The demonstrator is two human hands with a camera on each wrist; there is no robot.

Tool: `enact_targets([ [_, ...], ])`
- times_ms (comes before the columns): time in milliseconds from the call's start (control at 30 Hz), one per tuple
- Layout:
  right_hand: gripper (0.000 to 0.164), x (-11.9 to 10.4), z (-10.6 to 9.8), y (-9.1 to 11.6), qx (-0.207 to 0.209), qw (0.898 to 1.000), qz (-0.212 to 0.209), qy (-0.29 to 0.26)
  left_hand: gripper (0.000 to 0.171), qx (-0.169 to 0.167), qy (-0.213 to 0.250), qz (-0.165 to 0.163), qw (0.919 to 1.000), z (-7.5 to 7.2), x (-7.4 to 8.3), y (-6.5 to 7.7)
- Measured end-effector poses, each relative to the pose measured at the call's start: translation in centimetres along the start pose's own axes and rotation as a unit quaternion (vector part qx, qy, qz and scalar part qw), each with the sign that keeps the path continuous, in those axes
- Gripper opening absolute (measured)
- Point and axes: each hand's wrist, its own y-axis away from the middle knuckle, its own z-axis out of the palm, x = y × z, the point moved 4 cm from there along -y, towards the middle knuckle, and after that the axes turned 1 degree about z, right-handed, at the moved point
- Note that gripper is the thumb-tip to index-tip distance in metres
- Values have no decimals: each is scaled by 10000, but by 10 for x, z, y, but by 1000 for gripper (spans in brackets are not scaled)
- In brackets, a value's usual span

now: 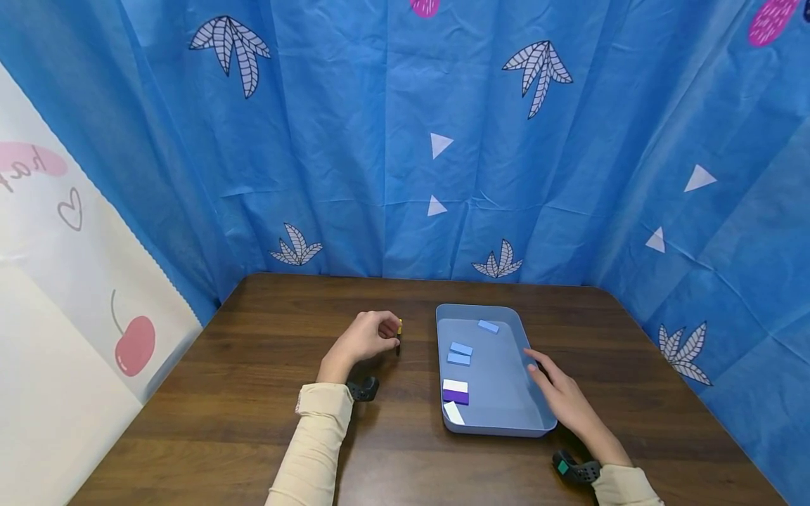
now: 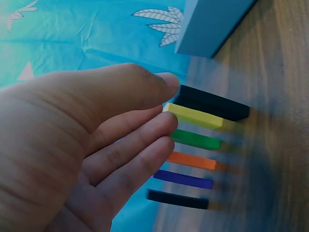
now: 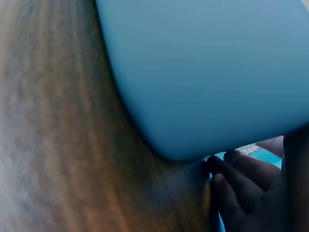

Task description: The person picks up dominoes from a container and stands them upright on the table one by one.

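In the left wrist view, thin domino-like blocks stand on end in a row: the black block (image 2: 215, 104) nearest the thumb, then yellow (image 2: 200, 117), green (image 2: 197, 140), orange (image 2: 193, 161), purple (image 2: 186, 180) and another black one (image 2: 178, 199). My left hand (image 1: 363, 339) pinches the upper end of the nearest black block, whose foot appears to rest on the table. The index fingertip is partly hidden behind other fingers. My right hand (image 1: 563, 395) rests at the right rim of the blue-grey tray (image 1: 506, 422), fingers loosely extended; its fingers show below the tray wall in the right wrist view.
Inside the tray lie light blue blocks (image 1: 460, 348), a white block (image 1: 455, 386) beside a purple block (image 1: 455, 397), and another white one (image 1: 453, 413) leaning at the near left corner. A blue curtain (image 1: 386, 140) hangs behind the wooden table (image 1: 209, 422).
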Motion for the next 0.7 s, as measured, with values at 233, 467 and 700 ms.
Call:
enact_targets([
  [233,54,-1,0,1,-15,10000,33,-8,24,18,69,162,9998,-4,9,0],
  [467,55,-2,-1,0,-41,9999,95,2,22,161,128,339,9992,-7,24,1],
  [700,55,-4,-1,2,-36,9999,119,22,20,34,332,596,9977,-4,43,-1],
])
